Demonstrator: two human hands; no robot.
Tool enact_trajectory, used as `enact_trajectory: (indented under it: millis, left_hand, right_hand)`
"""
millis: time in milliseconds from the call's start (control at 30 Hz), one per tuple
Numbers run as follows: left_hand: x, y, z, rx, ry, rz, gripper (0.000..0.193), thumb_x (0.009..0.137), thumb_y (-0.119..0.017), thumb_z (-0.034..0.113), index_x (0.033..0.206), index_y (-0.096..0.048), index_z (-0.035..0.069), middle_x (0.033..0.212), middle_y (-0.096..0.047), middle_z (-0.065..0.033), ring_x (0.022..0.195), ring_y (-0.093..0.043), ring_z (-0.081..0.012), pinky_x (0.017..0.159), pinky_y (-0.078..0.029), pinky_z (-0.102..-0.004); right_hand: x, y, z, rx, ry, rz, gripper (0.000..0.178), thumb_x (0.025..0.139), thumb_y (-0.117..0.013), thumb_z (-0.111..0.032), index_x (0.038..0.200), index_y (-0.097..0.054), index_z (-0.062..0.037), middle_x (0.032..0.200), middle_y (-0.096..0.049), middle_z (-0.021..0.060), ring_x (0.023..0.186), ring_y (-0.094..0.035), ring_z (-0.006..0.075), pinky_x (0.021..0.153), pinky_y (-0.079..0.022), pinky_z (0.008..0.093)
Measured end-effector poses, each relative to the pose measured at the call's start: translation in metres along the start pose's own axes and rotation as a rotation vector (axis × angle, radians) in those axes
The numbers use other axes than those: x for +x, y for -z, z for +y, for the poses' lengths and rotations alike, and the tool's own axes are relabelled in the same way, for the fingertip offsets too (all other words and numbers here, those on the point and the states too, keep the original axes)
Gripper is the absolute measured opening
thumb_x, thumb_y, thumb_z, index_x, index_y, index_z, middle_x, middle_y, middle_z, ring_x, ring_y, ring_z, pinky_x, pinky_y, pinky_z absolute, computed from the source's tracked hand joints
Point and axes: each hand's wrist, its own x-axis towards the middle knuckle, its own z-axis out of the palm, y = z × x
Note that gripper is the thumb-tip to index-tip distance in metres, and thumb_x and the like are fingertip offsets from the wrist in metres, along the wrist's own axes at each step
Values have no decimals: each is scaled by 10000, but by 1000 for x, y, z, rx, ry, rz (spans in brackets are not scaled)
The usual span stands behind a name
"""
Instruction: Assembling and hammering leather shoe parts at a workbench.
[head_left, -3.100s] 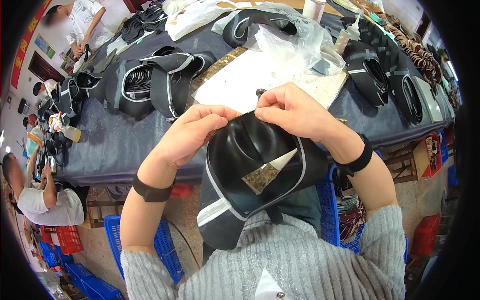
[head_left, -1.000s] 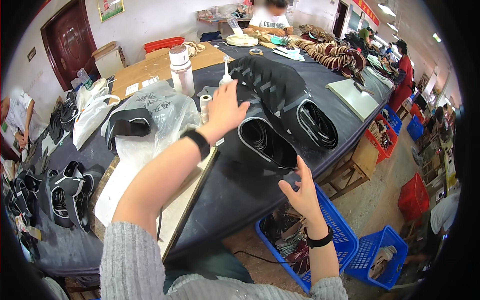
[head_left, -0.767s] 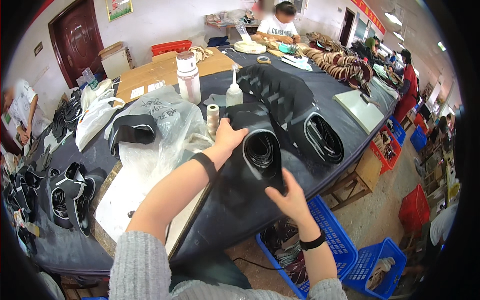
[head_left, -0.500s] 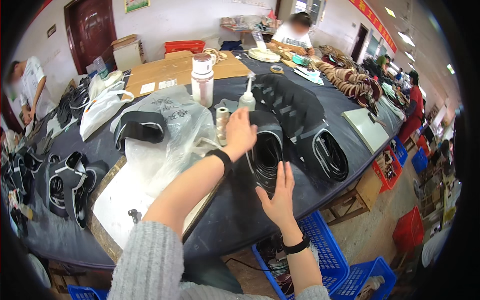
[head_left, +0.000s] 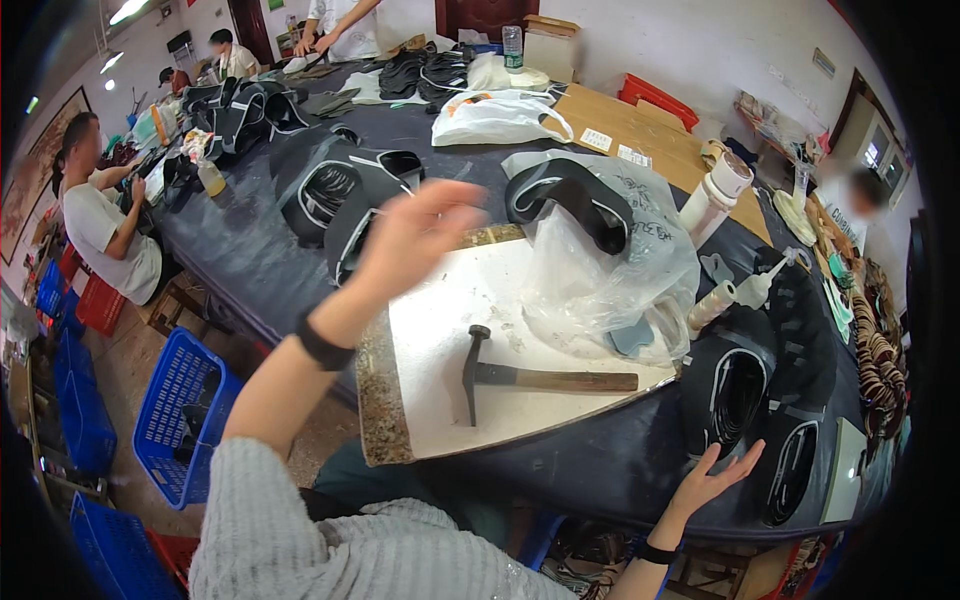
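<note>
My left hand is in the air between the left pile of black strap-like pieces and a white board. Motion blurs it a little; its fingers look stretched out, and nothing shows in them. Beside a stack of nested black pieces with pale edging, at the table's near right, my right hand is open with fingers spread. It appears to be at the stack's near end; contact is unclear. A hammer with a wooden handle lies on the board.
Past the board are a clear plastic bag, a curved black piece, a thread spool, a squeeze bottle and a white flask. Blue baskets stand on the floor at left. Other people work around the table.
The view has swung left. My left hand has moved from beside the squeeze bottle and stack to near the left pile. My right hand remains by the stack, still spread.
</note>
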Motion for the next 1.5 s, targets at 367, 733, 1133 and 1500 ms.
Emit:
enact_trajectory:
  millis: [367,733,1133,1500]
  left_hand:
    - [53,98,-177,-316,790,222,227,817,-738,263,929,-617,106,887,-633,-6,776,-561,-125,673,-404,-291]
    - [-50,36,-29,-1699,445,-25,267,997,-452,237,1153,-579,62,1103,-661,-91,972,-640,-228,837,-540,-391]
    - [-179,82,-51,-664,587,-86,152,951,-552,127,1043,-591,12,942,-682,-106,856,-655,-198,783,-514,-291]
    - [-67,77,-79,741,-549,-697,355,712,-737,182,1033,-632,75,1000,-644,-109,1042,-597,-294,1018,-339,-539]
  right_hand:
    - [-28,14,-75,200,9,140,533,980,-484,-199,1445,-283,-30,1495,-286,139,1347,-334,270,1072,-338,457]
    - [-68,-43,-251,1491,-643,-789,452,968,-512,-298,1252,-483,52,1187,-579,186,1080,-586,285,941,-470,394]
    - [-97,-91,-353,1606,-976,-722,295,812,-709,-30,1073,-576,4,976,-649,73,840,-643,139,764,-530,273]
    - [-68,-36,-297,1296,-678,-733,420,830,-732,-137,1158,-525,24,1026,-627,72,865,-621,117,772,-514,250]
